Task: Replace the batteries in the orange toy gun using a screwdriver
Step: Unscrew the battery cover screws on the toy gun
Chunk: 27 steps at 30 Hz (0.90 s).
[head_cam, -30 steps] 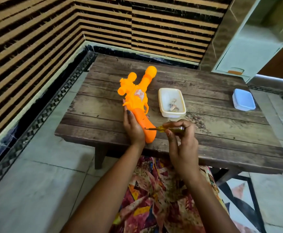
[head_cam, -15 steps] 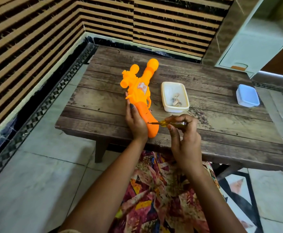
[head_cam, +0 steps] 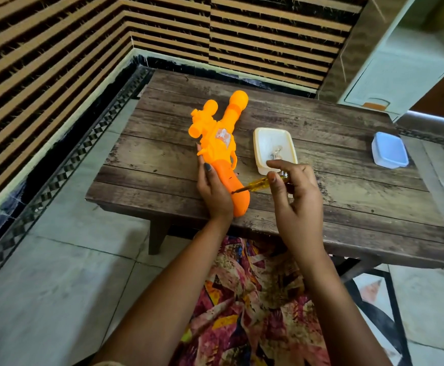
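Two hands busy: left hand (head_cam: 213,192) grips the toy gun (head_cam: 221,143). Right hand (head_cam: 297,196) pinches the screwdriver (head_cam: 258,184), tip on the gun's handle.

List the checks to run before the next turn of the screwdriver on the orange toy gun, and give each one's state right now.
1. Gun steadied: left hand holds the toy gun by its grip, lying on the table: ok.
2. Hold on tool: right hand pinches the screwdriver by its yellow handle: ok.
3. Tip placed: it meets the grip's side: ok.
4. Tip seated in a screw head: cannot tell.
5. Place for screws: white tray beside the gun, close by: ok.
6. Fresh batteries ready: cannot tell; the metal pieces in the tray are too small to name.
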Tool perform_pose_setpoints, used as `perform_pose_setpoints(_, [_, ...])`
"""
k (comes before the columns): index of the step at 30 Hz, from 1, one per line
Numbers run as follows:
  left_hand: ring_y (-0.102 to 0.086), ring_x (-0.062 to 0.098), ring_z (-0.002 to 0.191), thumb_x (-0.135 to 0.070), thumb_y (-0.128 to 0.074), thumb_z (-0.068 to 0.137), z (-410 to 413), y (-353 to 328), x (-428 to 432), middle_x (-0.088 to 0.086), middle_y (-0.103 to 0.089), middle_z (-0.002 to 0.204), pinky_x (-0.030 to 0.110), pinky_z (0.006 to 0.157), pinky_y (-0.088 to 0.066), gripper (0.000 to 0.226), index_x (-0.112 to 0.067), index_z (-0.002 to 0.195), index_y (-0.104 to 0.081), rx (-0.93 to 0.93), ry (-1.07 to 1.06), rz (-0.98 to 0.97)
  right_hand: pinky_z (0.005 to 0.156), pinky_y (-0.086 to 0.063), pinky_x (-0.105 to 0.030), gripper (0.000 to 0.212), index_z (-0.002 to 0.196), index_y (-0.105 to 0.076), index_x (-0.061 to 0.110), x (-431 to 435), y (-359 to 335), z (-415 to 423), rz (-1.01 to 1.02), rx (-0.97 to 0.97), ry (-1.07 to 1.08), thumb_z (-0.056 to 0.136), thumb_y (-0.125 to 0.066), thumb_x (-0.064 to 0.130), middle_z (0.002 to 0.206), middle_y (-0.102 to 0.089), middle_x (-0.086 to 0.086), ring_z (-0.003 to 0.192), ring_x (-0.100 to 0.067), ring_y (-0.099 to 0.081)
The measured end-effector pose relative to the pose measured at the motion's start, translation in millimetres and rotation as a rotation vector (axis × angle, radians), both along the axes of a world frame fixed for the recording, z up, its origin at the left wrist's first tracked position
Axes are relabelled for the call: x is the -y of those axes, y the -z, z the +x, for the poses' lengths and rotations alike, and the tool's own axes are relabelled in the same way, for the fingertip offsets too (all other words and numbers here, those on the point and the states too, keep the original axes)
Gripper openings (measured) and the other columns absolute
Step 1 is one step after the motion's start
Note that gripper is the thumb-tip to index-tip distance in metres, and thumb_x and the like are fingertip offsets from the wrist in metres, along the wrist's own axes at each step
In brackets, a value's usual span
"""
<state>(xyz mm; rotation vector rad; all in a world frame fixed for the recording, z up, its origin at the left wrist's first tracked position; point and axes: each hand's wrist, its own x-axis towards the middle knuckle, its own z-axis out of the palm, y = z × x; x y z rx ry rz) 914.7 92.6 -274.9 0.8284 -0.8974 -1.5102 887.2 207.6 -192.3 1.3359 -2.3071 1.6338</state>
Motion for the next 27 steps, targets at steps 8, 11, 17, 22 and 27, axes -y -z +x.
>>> perform_pose_setpoints(8, [-0.056, 0.051, 0.102, -0.026, -0.031, 0.097, 0, 0, 0, 0.023, -0.045, 0.137, 0.033, 0.068, -0.057, 0.041, -0.029, 0.138, -0.026, 0.02, -0.033, -0.054, 0.085, -0.042, -0.009, 0.031, 0.109, -0.062, 0.007, 1, -2, -6, -0.015, -0.118, 0.024, 0.086, -0.048, -0.007, 0.102, -0.057, 0.006, 0.096, -0.005, -0.056])
perform_pose_setpoints(11, [-0.053, 0.043, 0.114, -0.029, -0.033, 0.099, 0, 1, 0, 0.02, -0.042, 0.141, 0.037, 0.084, -0.054, 0.044, -0.018, 0.142, -0.03, 0.066, -0.045, -0.052, 0.094, -0.043, -0.018, 0.027, 0.114, -0.061, 0.012, 4, -5, -3, -0.054, -0.036, -0.033, 0.091, -0.05, 0.006, 0.109, -0.057, 0.01, 0.108, -0.003, -0.054])
perform_pose_setpoints(17, [-0.04, 0.028, 0.131, -0.028, -0.032, 0.091, 4, -6, -4, 0.019, -0.037, 0.144, 0.044, 0.109, -0.035, 0.056, -0.002, 0.141, -0.03, 0.137, -0.057, -0.041, 0.079, -0.036, -0.005, 0.025, 0.109, -0.062, 0.022, 15, -9, 6, -0.132, 0.087, 0.033, 0.086, -0.058, 0.014, 0.088, -0.053, -0.007, 0.088, 0.01, -0.045])
perform_pose_setpoints(22, [-0.04, 0.025, 0.13, -0.009, -0.029, 0.101, 2, -9, -4, 0.014, -0.034, 0.144, 0.016, 0.097, -0.042, 0.042, 0.003, 0.14, -0.027, 0.15, -0.091, -0.028, 0.075, -0.042, -0.01, 0.02, 0.103, -0.06, 0.027, 14, -12, 6, -0.125, 0.07, 0.074, 0.086, -0.057, 0.017, 0.091, -0.056, 0.02, 0.085, 0.004, -0.054])
perform_pose_setpoints(27, [-0.042, 0.03, 0.129, -0.009, -0.03, 0.101, 2, -8, -3, 0.02, -0.038, 0.143, 0.029, 0.102, -0.041, 0.041, 0.0, 0.141, -0.029, 0.153, -0.08, 0.001, 0.08, -0.042, -0.015, 0.024, 0.105, -0.063, 0.009, 12, -12, 10, -0.069, -0.061, 0.061, 0.089, -0.047, 0.003, 0.096, -0.058, 0.006, 0.092, -0.01, -0.057])
